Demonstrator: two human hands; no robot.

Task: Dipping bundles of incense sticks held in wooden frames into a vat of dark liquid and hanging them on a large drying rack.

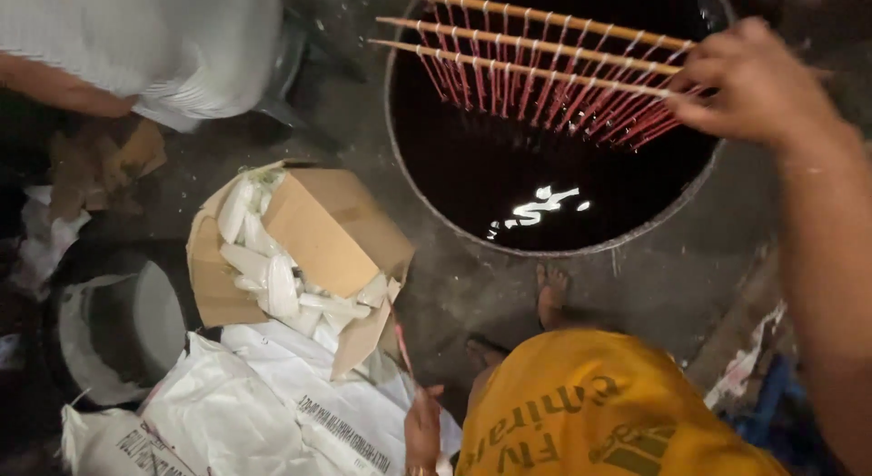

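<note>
My right hand [758, 85] grips the ends of three wooden sticks [527, 42], held level above a big round vat [636, 244] of dark liquid. Several thin red candles [545, 90] hang in rows from the sticks, just over the surface. My left hand [422, 429] is low, beside my yellow shirt [590, 412], and is shut on a single thin red candle [402, 347] that points upward. My bare foot [550, 294] stands on the floor at the vat's near edge.
An open cardboard box [336, 231] of white wax pieces [272, 281] lies on the floor left of the vat, on white sacks [272, 403]. A dark round tub [118, 326] sits at far left. Another person in a white shirt [173, 40] is at top left.
</note>
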